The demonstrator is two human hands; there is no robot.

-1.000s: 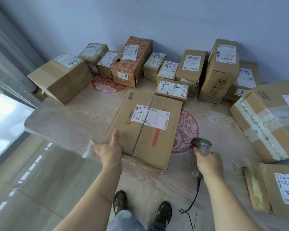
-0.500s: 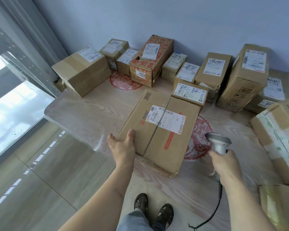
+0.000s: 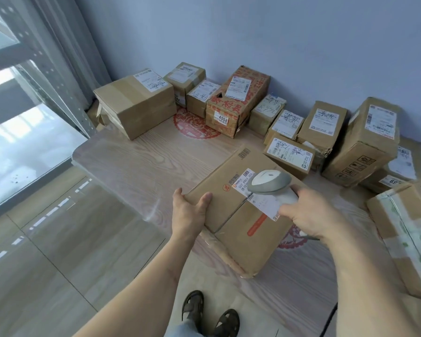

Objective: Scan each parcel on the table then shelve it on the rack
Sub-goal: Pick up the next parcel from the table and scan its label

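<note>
A flat brown cardboard parcel (image 3: 231,215) with a white shipping label (image 3: 265,205) lies near the front edge of the wooden table (image 3: 141,164). My left hand (image 3: 188,210) grips its near left corner, thumb on top. My right hand (image 3: 306,212) holds a grey and white barcode scanner (image 3: 270,182) just above the label, its head over the parcel's top face. The scanner's cable (image 3: 328,319) hangs down at the lower right.
Several more cardboard parcels line the back wall, among them a red-printed box (image 3: 238,103) and a large box (image 3: 134,103) at the back left. A taped box (image 3: 408,229) sits at the right. A grey metal rack upright (image 3: 58,93) stands at the left.
My right hand has lifted the scanner from beside the parcel to above its label. The view has swung left, showing more of the rack. My left hand keeps its grip on the corner.
</note>
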